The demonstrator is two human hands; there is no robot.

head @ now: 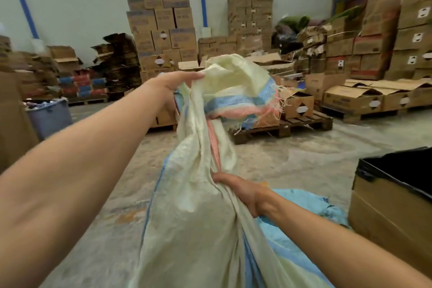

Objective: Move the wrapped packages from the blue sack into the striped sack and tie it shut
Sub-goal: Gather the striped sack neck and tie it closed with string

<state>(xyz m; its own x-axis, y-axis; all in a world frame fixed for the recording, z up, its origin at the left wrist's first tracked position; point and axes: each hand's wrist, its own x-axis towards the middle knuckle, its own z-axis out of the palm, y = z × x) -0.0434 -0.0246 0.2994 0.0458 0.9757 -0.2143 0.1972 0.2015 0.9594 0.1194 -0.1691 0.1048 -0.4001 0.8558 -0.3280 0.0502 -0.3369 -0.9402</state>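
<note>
Head view. The striped sack (198,206) (pale cream weave with blue and pink bands) stands upright in the centre foreground, its upper part gathered into a twisted neck. The left hand (177,83), arm extended, pinches the loose top of the neck, where the frayed mouth flops over to the right. The right hand (240,190) grips the gathered fabric lower down, fingers curled round the bunched cloth. The blue sack (304,215) lies crumpled on the concrete floor (292,159) just beside the striped sack, to its right and partly behind the right forearm; whether it contains anything cannot be told. The wrapped packages are not visible. At right, near the blue sack, a cardboard box (385,213) lined with black plastic. Behind, stacked cartons (163,30) on a wooden pallet (292,125); at left, a grey tub (50,116).
</note>
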